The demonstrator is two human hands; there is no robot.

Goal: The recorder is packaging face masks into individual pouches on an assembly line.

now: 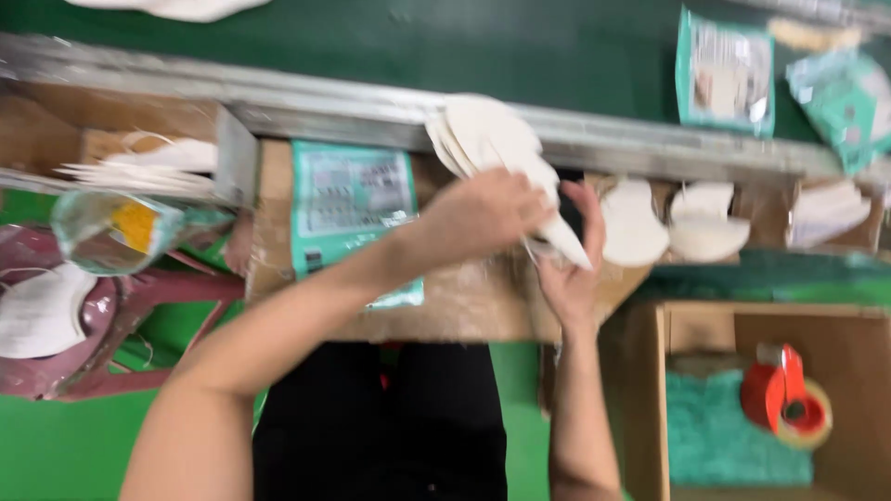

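Observation:
My left hand (483,215) and my right hand (574,260) meet over a cardboard board (464,306) on my lap. Together they hold a fanned stack of white folded face masks (492,139), which sticks up and to the left from between them. My left hand closes over the lower end of the stack; my right hand supports it from underneath, fingers up. A teal and white printed packet (348,209) lies on the board just left of my left hand. The picture is blurred by motion.
More white masks (673,227) lie right of my hands, and others (148,165) in a box at left. Teal packets (724,74) rest on the dark green belt beyond a metal rail (371,107). An open carton (835,334) holds a red tape dispenser (784,394). A maroon stool (83,325) stands at left.

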